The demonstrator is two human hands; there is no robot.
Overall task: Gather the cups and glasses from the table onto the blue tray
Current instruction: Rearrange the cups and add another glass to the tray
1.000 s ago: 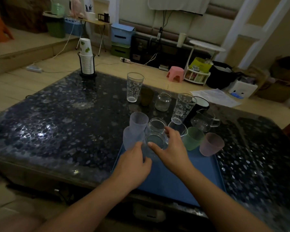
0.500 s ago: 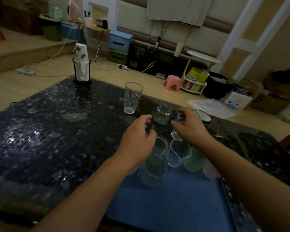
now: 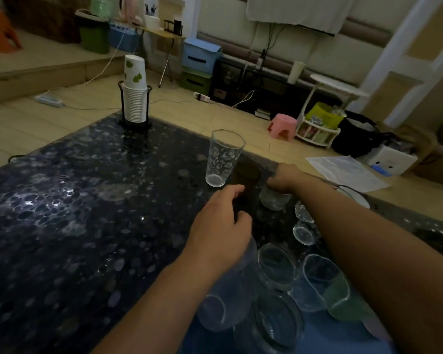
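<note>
At the bottom right lies the blue tray, carrying clear jars, a frosted cup, a small clear pitcher and a green cup. On the dark table stand a tall patterned glass, a dark brown cup and a small glass jar. My left hand curls its fingers and thumb round the base of the dark cup. My right hand grips the small jar from above. Another tall glass shows beside my right forearm.
A stack of paper cups in a black holder stands at the table's far left corner. A white-rimmed mug peeks out behind my right arm. Beyond the table's far edge are a pink stool and papers on the floor.
Both hands left the glasses on the tray and reached forward. The left hand closed on the dark cup and the right hand took the small jar. The camera leaned closer.
</note>
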